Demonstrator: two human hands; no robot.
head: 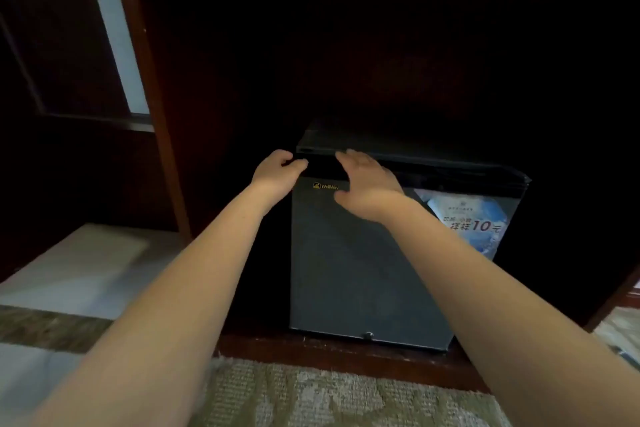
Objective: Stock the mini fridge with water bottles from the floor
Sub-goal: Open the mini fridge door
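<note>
A big dark wooden cabinet (pixel 162 149) stands around the mini fridge (pixel 363 270). The fridge sits low inside it, and its door looks closed. A patterned carpet (pixel 346 399) lies in front of the fridge. The left hand (pixel 278 172) grips the fridge door's top left corner with curled fingers. The right hand (pixel 369 185) rests flat near the top of the door, fingers straight. A blue sticker (pixel 474 222) is on the right part of the door.

The scene is seen through a single wide-angle camera worn on the head, aimed forward and down. It is held low and near the mini fridge (pixel 367 263), whose front and top edge are viewed from above. The left forearm (pixel 180 288) and right forearm (pixel 502 288) are seen entering from the lower corners, and the carpet (pixel 346 399) is taken in along the bottom edge.
</note>
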